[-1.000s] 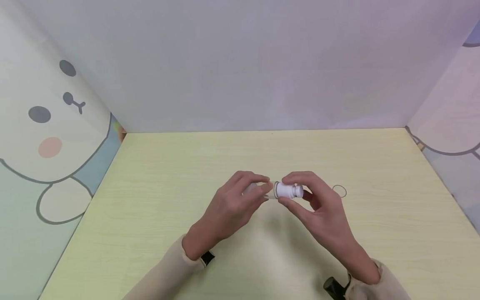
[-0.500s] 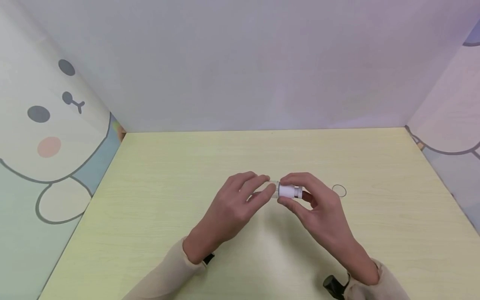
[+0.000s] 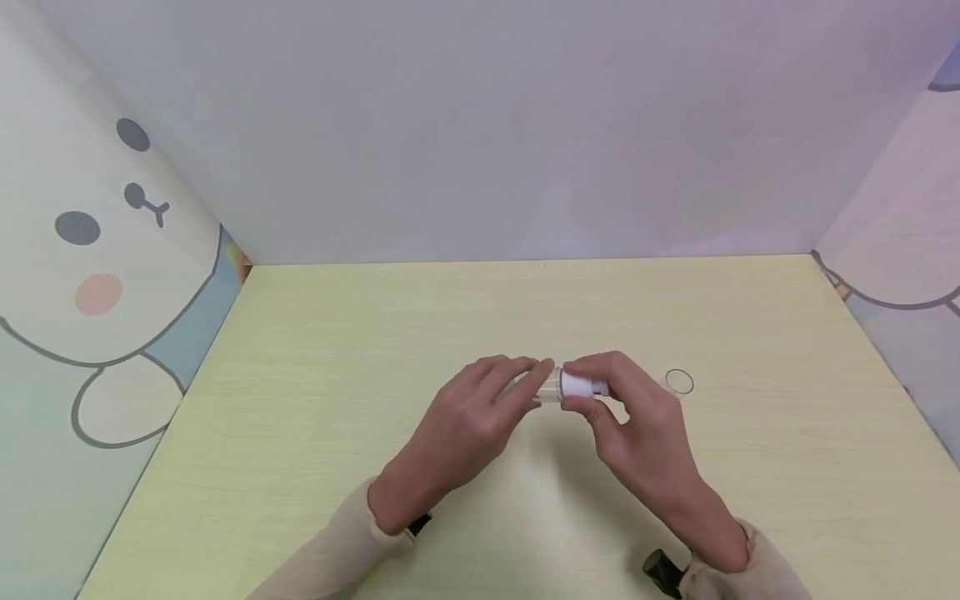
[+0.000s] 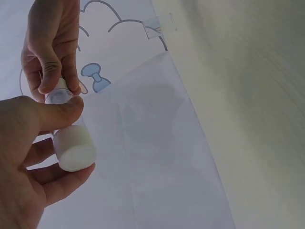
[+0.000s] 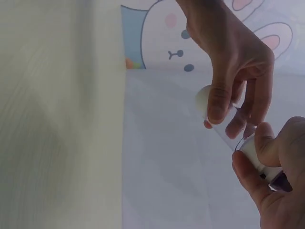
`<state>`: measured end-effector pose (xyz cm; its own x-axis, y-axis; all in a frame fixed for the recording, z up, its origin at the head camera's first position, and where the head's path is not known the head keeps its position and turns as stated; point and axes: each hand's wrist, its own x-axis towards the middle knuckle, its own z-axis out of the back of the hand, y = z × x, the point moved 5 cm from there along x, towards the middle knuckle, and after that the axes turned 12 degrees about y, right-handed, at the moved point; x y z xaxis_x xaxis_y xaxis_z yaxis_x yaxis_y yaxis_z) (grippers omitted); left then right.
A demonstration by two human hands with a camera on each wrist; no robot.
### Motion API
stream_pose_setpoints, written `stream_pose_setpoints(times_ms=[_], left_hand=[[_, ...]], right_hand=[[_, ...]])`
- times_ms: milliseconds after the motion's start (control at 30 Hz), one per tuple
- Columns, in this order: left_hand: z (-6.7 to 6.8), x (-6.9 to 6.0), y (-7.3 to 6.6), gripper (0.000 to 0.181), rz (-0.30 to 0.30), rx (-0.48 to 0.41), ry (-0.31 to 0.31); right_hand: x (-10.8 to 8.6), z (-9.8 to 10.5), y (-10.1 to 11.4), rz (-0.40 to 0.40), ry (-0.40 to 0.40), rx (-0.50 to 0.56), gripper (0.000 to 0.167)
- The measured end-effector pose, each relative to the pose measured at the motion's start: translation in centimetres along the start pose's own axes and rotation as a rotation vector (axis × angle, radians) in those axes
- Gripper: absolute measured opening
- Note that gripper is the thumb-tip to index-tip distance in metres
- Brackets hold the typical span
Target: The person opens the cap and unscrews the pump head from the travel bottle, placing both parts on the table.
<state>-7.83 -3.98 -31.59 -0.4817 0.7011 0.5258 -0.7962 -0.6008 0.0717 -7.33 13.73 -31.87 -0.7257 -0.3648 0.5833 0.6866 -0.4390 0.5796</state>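
Note:
A small clear bottle (image 3: 550, 387) with white ends lies roughly level between both hands, above the table. My left hand (image 3: 471, 423) holds its clear body, thumb on one side and fingers on the other. In the left wrist view the bottle's rounded white end (image 4: 76, 150) juts out past the left fingers. My right hand (image 3: 648, 442) pinches the white collar (image 3: 577, 385) at the other end between thumb and fingers. Past the collar a narrower white tip (image 3: 600, 387) is partly covered by the right fingers. Dark marks show near it in the right wrist view.
A thin dark ring (image 3: 693, 382) lies on the pale wooden table (image 3: 375, 333), right of the hands. A plain grey-white wall (image 3: 480, 133) rises behind, with cartoon-printed panels (image 3: 105, 358) at the sides. Black devices (image 3: 663, 573) stick out by both cuffs.
Both hands have come slightly nearer the body with the bottle. The left fingers have shifted on the clear body, and the bottle's narrow tip looks turned and is more covered.

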Motion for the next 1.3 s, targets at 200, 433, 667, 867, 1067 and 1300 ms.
stream_pose_setpoints(times_ms=[200, 433, 667, 867, 1067, 1300], left_hand=[[0.1, 0.0, 0.4, 0.046, 0.051, -0.256, 0.029], [-0.4, -0.1, 1.2, 0.045, 0.099, -0.495, 0.056], [-1.0, -0.2, 1.8, 0.045, 0.174, -0.701, 0.143], [-1.7, -0.4, 2.2, 0.045, 0.239, -0.908, 0.293], [-3.1, -1.2, 3.0, 0.043, 0.474, -1.258, 0.548], [-3.2, -1.0, 3.2, 0.044, 0.512, -1.241, 0.512]], right_hand=[[-0.2, -0.5, 0.3, 0.129, -0.076, -0.152, 0.043], [-0.4, -0.9, 0.6, 0.242, -0.098, -0.184, 0.037], [-0.3, -1.2, 0.8, 0.3, -0.098, -0.207, 0.037], [-0.3, -1.5, 1.2, 0.356, -0.055, -0.227, 0.031], [-0.4, -1.5, 1.8, 0.436, 0.04, -0.241, 0.024], [0.0, -0.8, 1.2, 0.348, 0.133, -0.221, 0.026]])
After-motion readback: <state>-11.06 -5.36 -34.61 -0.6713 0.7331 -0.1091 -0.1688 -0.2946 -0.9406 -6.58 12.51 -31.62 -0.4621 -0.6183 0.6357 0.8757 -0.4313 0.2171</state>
